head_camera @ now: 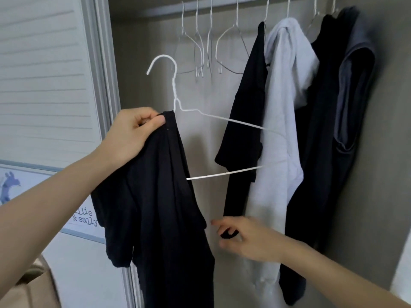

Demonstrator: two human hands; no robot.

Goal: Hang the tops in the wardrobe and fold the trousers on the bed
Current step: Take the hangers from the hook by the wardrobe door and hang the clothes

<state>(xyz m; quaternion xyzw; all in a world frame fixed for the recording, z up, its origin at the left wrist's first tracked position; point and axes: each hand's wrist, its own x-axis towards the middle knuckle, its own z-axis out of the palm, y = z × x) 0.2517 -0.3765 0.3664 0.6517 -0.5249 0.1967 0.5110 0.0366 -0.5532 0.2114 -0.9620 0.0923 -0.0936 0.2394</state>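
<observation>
Four tops [287,130] hang, a fifth black top [164,185] pinched by left fingers [155,123]; right fingers [224,227] seemingly spread.

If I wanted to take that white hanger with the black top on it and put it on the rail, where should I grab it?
Probably the twisted neck just under the hook of the white hanger, coming from the right. That stem stands bare and near upright, while the black top and the left hand pinching its collar crowd the left shoulder.

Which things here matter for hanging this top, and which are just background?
In the job: black top, pinched at the collar by the left hand; white wire hanger half inside it; wardrobe rail; right hand.

Background: framed picture, louvred door, clothes already hanging.
</observation>
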